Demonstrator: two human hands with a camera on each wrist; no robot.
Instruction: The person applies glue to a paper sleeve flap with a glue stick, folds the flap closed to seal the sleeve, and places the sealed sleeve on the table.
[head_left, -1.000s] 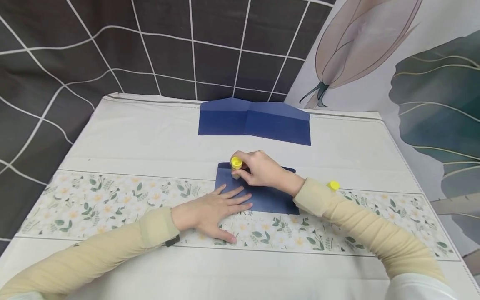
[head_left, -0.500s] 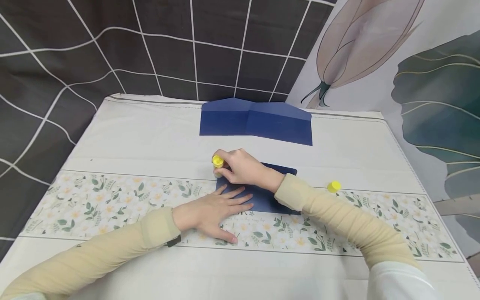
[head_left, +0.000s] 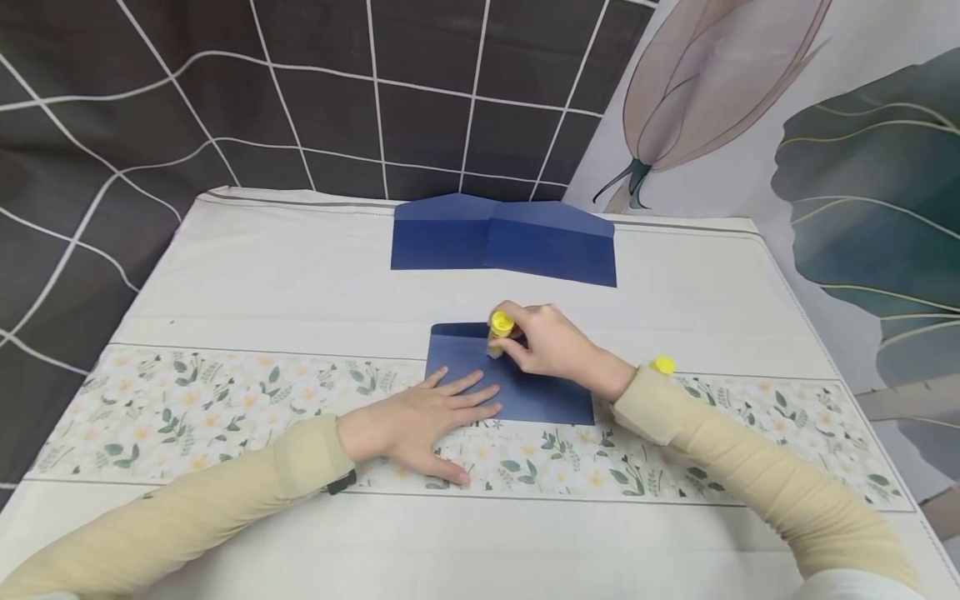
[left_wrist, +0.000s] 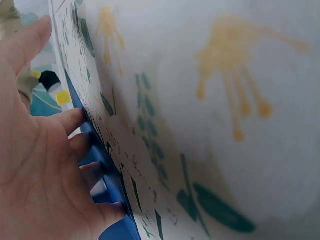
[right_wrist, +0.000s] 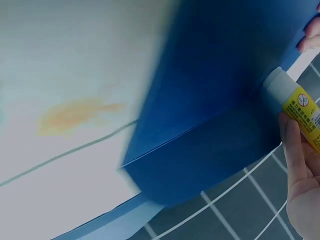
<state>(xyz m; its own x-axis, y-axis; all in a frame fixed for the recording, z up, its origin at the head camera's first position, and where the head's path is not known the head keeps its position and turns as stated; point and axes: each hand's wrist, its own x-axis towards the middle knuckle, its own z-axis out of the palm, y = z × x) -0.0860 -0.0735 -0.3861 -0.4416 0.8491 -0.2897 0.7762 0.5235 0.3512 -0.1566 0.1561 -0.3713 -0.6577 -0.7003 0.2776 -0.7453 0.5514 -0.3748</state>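
A dark blue paper envelope (head_left: 551,406) lies on the tablecloth in front of me, its creased flap (right_wrist: 200,160) on the far side. My left hand (head_left: 423,423) rests flat with spread fingers on its left part, thumb on the cloth. In my right hand (head_left: 555,343) is a yellow glue stick (head_left: 499,328), pinched between thumb and fingers, its pale end down on the paper near the flap crease. The right wrist view shows that end of the glue stick (right_wrist: 300,107) against the blue paper. The right hand hides part of the envelope.
Two more dark blue envelopes (head_left: 551,250), side by side, lie at the table's back edge by a dark gridded curtain (head_left: 315,108). A yellow cap (head_left: 663,365) sits right of the envelope, beside my right sleeve. A floral band (head_left: 225,408) crosses the cloth.
My right hand has gone left to the envelope's left edge with the glue stick, then back right to about the middle of the flap crease. The left hand stays in place.
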